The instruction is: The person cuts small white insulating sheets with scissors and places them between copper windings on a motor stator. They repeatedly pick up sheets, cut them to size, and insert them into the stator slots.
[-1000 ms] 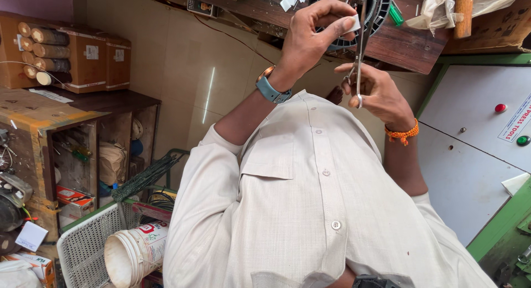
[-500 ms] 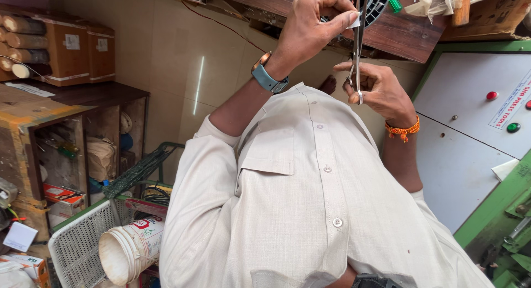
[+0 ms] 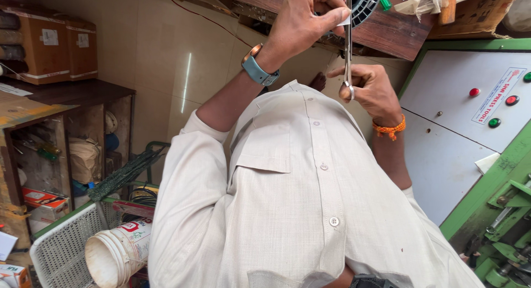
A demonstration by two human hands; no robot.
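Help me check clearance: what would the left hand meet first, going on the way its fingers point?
The left hand has its grip at the thin metal tool that the right hand holds lower down; just past it likely comes the black ribbed part, though depth is unclear.

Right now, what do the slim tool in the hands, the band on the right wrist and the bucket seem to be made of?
Slim tool: likely steel, bare and polished; it is thin, grey and glints. Right hand grips its lower end.
Wrist band: probably twisted orange thread, matte and knotted.
Bucket: seemingly white plastic, smooth, with a thin moulded rim.
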